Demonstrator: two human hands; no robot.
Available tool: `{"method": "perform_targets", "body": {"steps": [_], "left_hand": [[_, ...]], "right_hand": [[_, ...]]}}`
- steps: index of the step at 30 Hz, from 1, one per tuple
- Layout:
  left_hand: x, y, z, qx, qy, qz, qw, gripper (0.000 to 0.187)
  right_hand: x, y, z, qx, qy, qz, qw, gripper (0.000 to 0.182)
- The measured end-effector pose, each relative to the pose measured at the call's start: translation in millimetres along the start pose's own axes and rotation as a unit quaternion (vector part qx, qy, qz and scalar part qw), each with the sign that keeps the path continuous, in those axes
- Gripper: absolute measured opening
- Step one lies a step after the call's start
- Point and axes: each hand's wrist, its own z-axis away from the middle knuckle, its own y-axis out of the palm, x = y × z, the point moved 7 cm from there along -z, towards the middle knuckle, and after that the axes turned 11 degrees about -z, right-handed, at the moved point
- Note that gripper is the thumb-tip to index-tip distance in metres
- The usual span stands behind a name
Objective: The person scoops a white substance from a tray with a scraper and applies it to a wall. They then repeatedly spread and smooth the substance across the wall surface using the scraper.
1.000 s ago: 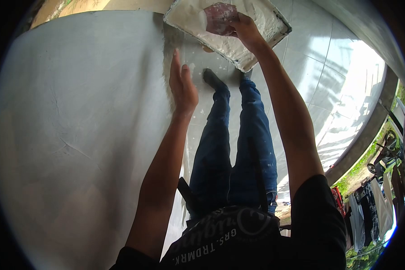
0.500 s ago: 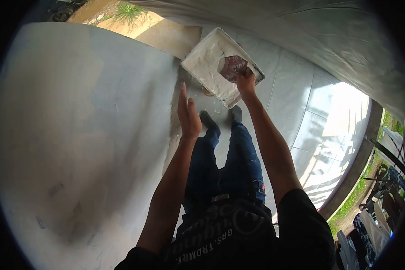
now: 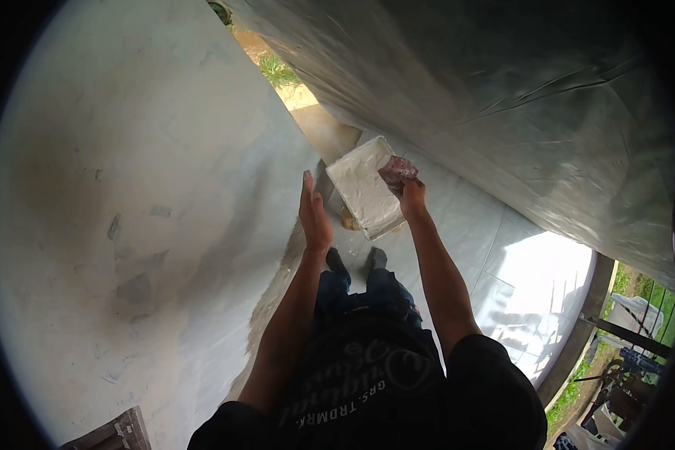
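A white rectangular tray (image 3: 343,198) holding a pale, creamy paste rests on something brownish beyond my feet. My right hand (image 3: 411,195) grips a reddish-brown, paste-smeared scraper (image 3: 399,172) over the tray's right part. Left of the tray, my left hand (image 3: 316,217) is raised with its fingers stretched out and nothing in it, near the edge of the large pale wall (image 3: 202,150). Darker patches and small grey marks show on this wall.
Grey sheeting (image 3: 502,97) hangs along the upper right. Shiny, sunlit floor covering (image 3: 532,292) lies at the right. A dark framed object (image 3: 116,433) shows at the lower left. Railings and piled items stand at the far right.
The view has tilted, so the tray and my feet appear lower and the wall fills more of the left. The dark framed object has come into view. My right hand still holds the scraper over the tray.
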Motion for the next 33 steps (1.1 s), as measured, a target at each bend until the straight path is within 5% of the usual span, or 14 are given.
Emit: {"method": "perform_targets", "body": {"steps": [33], "left_hand": [[-121,-86,9,-0.097,0.136,0.009,0.986,0.056]], "right_hand": [[83,123,151,0.296,-0.017,-0.056,0.953,0.020]]}}
